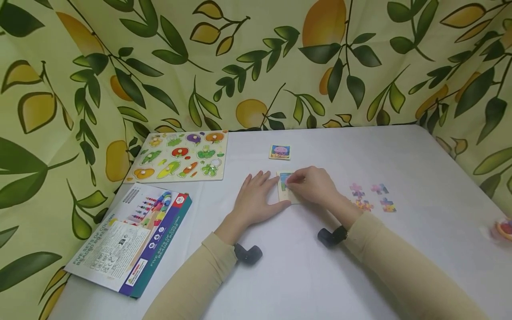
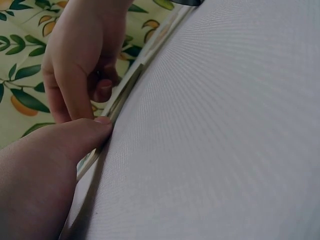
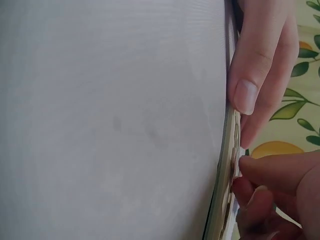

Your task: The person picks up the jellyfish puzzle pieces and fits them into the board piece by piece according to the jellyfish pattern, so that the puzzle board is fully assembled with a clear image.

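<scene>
A small jigsaw board with a pale frame and blue-green picture lies between the two hands. My left hand rests on the white cloth with fingers extended; its forefinger and thumb touch the board's left side and near edge. From the right, my right hand bends its fingers over the board and pinches a small pinkish jigsaw piece, mostly hidden by the fingertips. Both wrist views see the board edge-on, with the left thumb against it. Several loose jigsaw pieces lie to the right of the right hand.
A small square jellyfish picture lies beyond the board. At the left are a vegetable peg puzzle and a flat bead-toy box. A blurred reddish object sits at the right edge. Leaf-patterned fabric hangs behind the table.
</scene>
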Demonstrator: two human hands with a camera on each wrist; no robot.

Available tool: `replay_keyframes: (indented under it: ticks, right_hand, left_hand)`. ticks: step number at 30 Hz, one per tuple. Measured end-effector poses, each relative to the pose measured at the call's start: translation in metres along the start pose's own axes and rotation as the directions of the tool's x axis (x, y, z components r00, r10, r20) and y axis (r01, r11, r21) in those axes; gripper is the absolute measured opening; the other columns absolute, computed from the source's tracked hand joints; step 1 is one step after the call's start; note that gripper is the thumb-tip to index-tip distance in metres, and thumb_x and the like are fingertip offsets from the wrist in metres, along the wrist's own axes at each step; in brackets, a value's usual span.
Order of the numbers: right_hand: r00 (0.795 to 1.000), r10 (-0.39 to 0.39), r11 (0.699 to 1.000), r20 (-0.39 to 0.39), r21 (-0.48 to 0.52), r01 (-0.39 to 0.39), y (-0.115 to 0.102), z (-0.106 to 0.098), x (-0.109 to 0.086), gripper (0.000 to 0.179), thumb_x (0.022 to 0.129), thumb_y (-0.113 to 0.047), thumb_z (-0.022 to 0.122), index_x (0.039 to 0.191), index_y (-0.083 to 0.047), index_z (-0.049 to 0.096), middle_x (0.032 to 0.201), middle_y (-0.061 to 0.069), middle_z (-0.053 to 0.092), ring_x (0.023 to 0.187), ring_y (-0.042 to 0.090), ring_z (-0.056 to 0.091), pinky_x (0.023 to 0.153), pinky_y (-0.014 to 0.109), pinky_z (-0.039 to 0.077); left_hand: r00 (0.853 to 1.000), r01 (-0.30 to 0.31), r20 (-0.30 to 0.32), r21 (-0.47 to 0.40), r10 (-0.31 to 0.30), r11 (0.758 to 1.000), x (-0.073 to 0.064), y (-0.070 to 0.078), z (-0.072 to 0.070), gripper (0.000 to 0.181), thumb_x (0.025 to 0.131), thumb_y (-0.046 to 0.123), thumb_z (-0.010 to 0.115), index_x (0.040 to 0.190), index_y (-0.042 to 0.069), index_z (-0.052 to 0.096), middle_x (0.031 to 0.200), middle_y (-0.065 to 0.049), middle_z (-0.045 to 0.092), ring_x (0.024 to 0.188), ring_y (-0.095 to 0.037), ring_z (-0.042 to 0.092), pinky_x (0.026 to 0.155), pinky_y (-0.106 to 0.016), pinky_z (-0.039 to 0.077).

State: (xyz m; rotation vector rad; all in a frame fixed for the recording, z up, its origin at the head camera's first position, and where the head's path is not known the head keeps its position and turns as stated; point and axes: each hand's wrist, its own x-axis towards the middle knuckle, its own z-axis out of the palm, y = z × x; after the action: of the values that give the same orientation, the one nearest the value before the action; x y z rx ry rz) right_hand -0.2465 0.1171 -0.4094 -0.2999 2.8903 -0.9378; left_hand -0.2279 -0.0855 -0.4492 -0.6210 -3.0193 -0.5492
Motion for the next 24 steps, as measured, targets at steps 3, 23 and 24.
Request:
replay_keyframes:
  ticks: [3, 23, 24]
  right_hand:
    - [1.000, -0.010, 0.999, 0.016, 0.034, 0.009, 0.005, -0.002, -0.001, 0.020, 0.096, -0.027, 0.073, 0.110, -0.015, 0.080, 0.112, 0.004, 0.076, 0.116, 0.031, 0.064, 0.100, 0.052, 0.050]
    - [0.994, 0.087, 0.993, 0.059, 0.077, -0.091, 0.029, -0.024, -0.019, 0.019, 0.098, -0.028, 0.069, 0.111, -0.016, 0.075, 0.111, 0.007, 0.071, 0.103, 0.030, 0.058, 0.080, 0.041, 0.052]
    - [0.994, 0.091, 0.992, 0.059, 0.080, -0.096, 0.030, -0.025, -0.020, 0.020, 0.098, -0.029, 0.069, 0.111, -0.016, 0.075, 0.111, 0.007, 0.071, 0.101, 0.030, 0.058, 0.077, 0.039, 0.052]
  left_hand:
    - [1.000, -0.004, -0.001, 0.000, 0.004, 1.000, 0.000, 0.000, 0.000, 0.083, 0.090, 0.076, 0.052, 0.155, 0.024, 0.049, 0.163, -0.005, 0.037, 0.154, -0.024, 0.023, 0.126, -0.047, 0.005]
    - [1.000, 0.003, -0.001, -0.026, -0.003, 1.000, -0.002, 0.001, -0.002, 0.081, 0.090, 0.072, 0.056, 0.154, 0.024, 0.049, 0.163, -0.006, 0.037, 0.154, -0.024, 0.023, 0.126, -0.044, 0.003]
    - [1.000, 0.004, 0.001, -0.027, -0.004, 1.000, -0.002, 0.001, -0.001, 0.081, 0.090, 0.072, 0.056, 0.154, 0.024, 0.049, 0.163, -0.005, 0.037, 0.154, -0.024, 0.023, 0.126, -0.044, 0.003]
